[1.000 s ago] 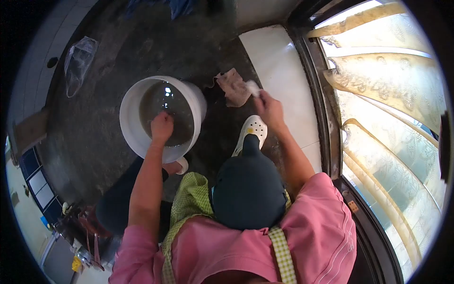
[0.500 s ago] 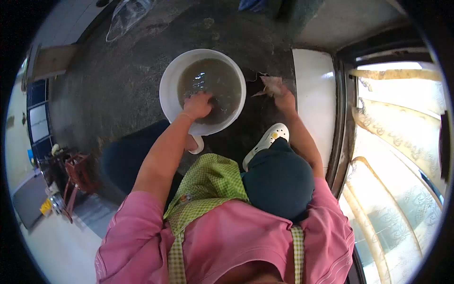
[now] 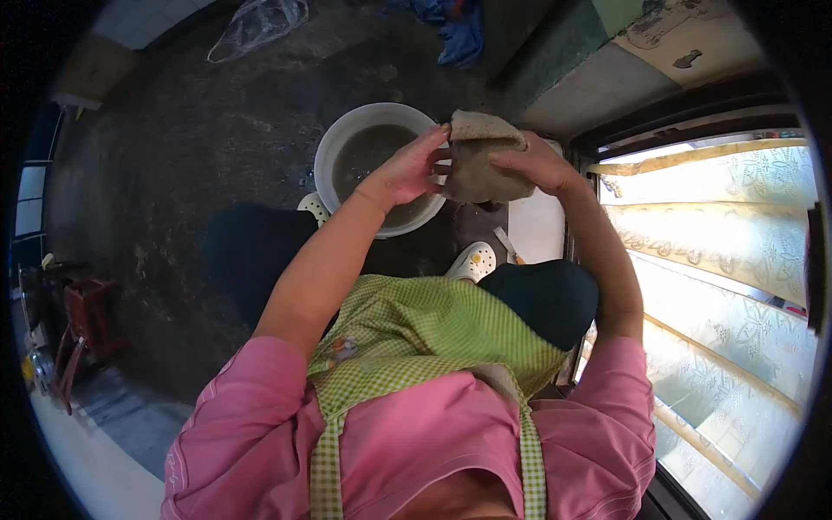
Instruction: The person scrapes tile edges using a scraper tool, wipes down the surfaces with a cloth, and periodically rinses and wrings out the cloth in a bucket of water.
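Observation:
A brownish-grey cloth (image 3: 485, 165), its top edge folded over, is held up between my hands. My right hand (image 3: 537, 165) grips its right side, the thumb lying across the front. At the cloth's left edge is my left hand (image 3: 412, 169), its fingers apart and partly behind the cloth, so contact is hard to judge. Below and behind the left hand stands a white bucket (image 3: 328, 160) of murky water (image 3: 373, 147). A scraper-like tool (image 3: 504, 241) lies near my white shoe (image 3: 475, 260).
A clear plastic bag (image 3: 260, 28) and blue fabric (image 3: 461, 36) lie on the dark floor (image 3: 191, 130). A window with patterned curtains (image 3: 719, 251) is on the right, above a white ledge (image 3: 536, 230). A reddish stool (image 3: 87, 316) stands at the left.
My left hand has come out of the water and up to the cloth. My right hand has lifted the cloth from the floor, and it now hangs beside the bucket's right rim.

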Motion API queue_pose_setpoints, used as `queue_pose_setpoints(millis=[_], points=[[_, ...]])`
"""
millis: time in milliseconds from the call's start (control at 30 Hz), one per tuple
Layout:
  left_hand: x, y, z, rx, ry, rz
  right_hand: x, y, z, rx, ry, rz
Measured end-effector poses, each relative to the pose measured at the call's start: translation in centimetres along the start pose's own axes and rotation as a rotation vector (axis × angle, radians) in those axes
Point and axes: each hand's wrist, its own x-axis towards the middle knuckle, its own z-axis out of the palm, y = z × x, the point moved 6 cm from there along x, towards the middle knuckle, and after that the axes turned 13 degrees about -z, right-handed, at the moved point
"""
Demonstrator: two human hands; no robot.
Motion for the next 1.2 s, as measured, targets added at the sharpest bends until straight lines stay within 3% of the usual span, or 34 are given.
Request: queue_pose_setpoints(millis=[33,67,133,200,233,267,333,400,433,467,533,567,667,700,833,933,1100,1167,1200], points=[[-0.1,0.6,0.4,0.046,-0.053,0.03,-0.1,-2.3,0.0,-0.296,0.047,0.041],[0.0,0.9,0.8,0.102,-0.111,0.049,-0.4,-3.0,-0.1,-0.297,0.067,0.045],[-0.1,1.4,1.5,0.217,-0.076,0.042,-2.0,-2.9,-3.8,-0.038,0.483,0.072],[0.6,3.3,-0.1,0.804,0.336,0.281,-5.1,-1.6,-9.2,-0.247,0.744,0.115],[0.7,4.1,-0.7,0.942,0.47,0.353,-6.6,-2.1,-10.3,-0.248,0.81,-0.029],[0.4,4.8,-0.9,1.195,0.61,0.519,-8.8,-2.3,-11.2,-0.469,0.823,-0.065],[1.2,5.7,-1.3,1.393,0.665,0.632,-12.5,-1.3,-10.9,-0.853,0.764,0.054],[2.3,6.6,-1.2,1.642,0.774,0.689,-13.0,-4.7,-6.0,-1.005,0.46,0.39],[3.4,7.1,-1.3,1.767,0.82,0.717,-16.0,4.3,-8.7,-0.852,0.44,0.61],[4.1,7.6,-1.6,1.837,0.871,0.65,-17.5,8.0,-8.0,-1.061,0.38,0.481],[5.9,9.0,-2.9,1.994,0.941,0.546,-19.6,15.9,-7.4,-0.828,0.151,0.668],[6.9,9.4,-3.8,2.078,0.969,0.517,-21.5,22.0,-8.3,-0.799,0.319,0.704],[7.9,9.7,-5.4,2.136,0.979,0.481,-24.3,33.6,-7.8,-0.729,0.718,0.807],[8.1,9.8,-5.7,2.083,0.928,0.38,-24.6,37.1,-6.4,-0.535,0.78,0.892],[8.9,10.3,-6.6,2.0,0.879,0.194,-19.9,36.0,-5.9,-0.779,1.05,1.072],[8.9,10.6,-5.4,2.024,0.887,0.163,-14.4,36.3,-12.3,-0.928,0.888,0.9],[8.6,10.3,-5.6,2.0,0.842,0.15,-7.7,36.6,-18.4,-1.147,1.035,0.756],[8.5,10.1,-5.5,2.011,0.847,0.208,-4.4,37.6,-20.9,-1.197,0.861,0.513],[8.2,10.4,-5.2,2.035,0.83,0.231,-2.6,37.3,-21.1,-1.179,0.866,0.498]])
